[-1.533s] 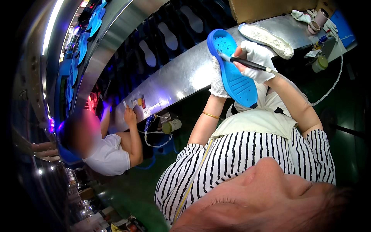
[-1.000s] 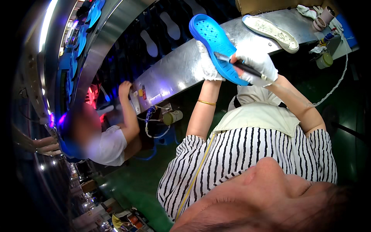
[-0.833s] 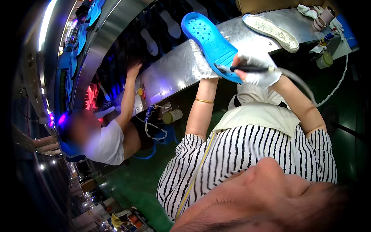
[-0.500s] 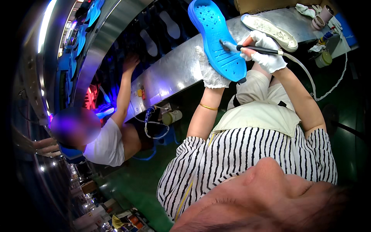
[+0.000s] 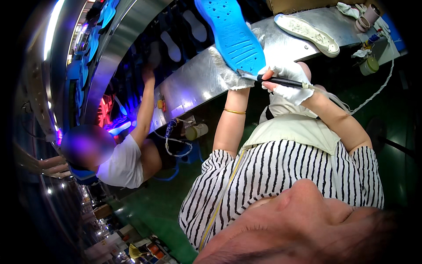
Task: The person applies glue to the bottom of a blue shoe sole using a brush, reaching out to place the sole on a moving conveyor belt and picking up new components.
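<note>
"Beneath a blue shoe sole point(image 5: 233, 39), a white-gloved left hand point(image 5: 222, 66) grips and supports it, glove fabric showing on both sides; the fingers' exact placing is hidden. And the other hand?"

"The right hand point(image 5: 288, 69), also gloved, pinches the black handle of a brush point(image 5: 285, 82) like a pen, its tip at the sole's near end. Whether the bristles press the rim or only graze it, the view does not settle."

"What makes for good brushwork here?"

"Judging by the shape, short strokes around the rim, then along the ribs, with a loose wrist. Anything wet on the bristles could pool in those ribs or in the holes farther up, so a light load seems wise."

"And the left hand's part?"

"A steady tilt toward the bristles, fingers tucked below the rim, so no glove fibre brushes the upper face. The pale tube point(image 5: 387, 77) behind the handle needs slack, well away from the sole."

"Farther out?"

"The blue sole is held before a metal worktop point(image 5: 193, 77), where a white sole point(image 5: 303, 34) lies to the right. Beyond are pale sole-shaped pieces point(image 5: 195, 26); to the left, a co-worker point(image 5: 121, 163) in white reaches into the dark area."
</note>
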Tool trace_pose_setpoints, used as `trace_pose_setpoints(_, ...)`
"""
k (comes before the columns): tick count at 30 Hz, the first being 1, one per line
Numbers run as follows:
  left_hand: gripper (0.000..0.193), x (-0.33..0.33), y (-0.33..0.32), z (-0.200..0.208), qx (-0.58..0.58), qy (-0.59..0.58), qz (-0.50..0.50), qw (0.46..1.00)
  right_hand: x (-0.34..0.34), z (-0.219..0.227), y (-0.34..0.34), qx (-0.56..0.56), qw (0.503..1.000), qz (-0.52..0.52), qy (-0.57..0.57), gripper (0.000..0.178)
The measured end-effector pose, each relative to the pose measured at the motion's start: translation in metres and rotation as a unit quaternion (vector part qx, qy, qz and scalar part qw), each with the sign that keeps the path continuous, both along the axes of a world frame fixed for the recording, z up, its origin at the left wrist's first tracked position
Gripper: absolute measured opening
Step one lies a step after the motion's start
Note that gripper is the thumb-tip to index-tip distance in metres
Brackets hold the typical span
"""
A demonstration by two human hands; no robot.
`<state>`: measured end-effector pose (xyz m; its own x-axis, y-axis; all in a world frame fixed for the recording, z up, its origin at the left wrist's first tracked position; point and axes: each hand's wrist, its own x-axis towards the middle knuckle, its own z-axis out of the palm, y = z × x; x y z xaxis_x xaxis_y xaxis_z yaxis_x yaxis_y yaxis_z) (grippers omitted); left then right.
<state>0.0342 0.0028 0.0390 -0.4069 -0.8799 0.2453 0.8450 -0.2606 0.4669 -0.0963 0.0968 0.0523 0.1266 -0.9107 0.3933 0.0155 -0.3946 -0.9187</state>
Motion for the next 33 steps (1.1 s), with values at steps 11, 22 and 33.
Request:
trace_pose_setpoints(11, 0.079, 0.009, -0.014, 0.010, -0.002, 0.025, -0.088, 0.996, -0.018, 0.007, -0.005, 0.114, 0.988, 0.081, -0.071, 0.011)
trace_pose_setpoints(22, 0.078, 0.015, -0.029, 0.016, -0.009, 0.010, -0.130, 0.991, -0.024, 0.002, 0.004, 0.081, 0.989, 0.120, -0.028, 0.009)
trace_pose_setpoints(33, 0.075, 0.014, -0.037, 0.029, 0.014, -0.074, -0.153, 0.985, -0.023, 0.026, -0.026, -0.176, 0.975, 0.034, 0.129, 0.019)
